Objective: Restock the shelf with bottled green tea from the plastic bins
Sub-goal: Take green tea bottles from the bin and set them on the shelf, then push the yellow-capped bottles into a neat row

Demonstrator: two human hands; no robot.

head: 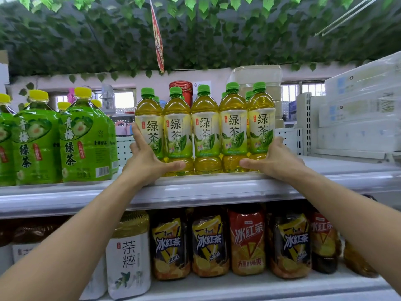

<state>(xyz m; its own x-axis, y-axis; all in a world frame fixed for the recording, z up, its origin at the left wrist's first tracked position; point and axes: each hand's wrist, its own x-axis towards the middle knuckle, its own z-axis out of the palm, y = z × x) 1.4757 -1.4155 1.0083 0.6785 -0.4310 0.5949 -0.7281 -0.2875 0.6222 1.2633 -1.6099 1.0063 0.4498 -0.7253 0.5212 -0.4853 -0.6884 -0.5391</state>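
Yellow-green tea bottles, green caps, white-green leaf-print labels. Left of them: bright green jugs, yellow caps. Below them: black-yellow and red iced-tea labels; white-labelled bottle. Above: green leaf garland, red banner.

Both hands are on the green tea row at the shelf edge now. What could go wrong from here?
1. The front row of green tea bottles stands close to the shelf lip; a pull could tip one off.
2. The left hand and right hand press only the end bottles, so the middle ones may buckle out of line.
3. Pushing back may jostle the bottles behind.
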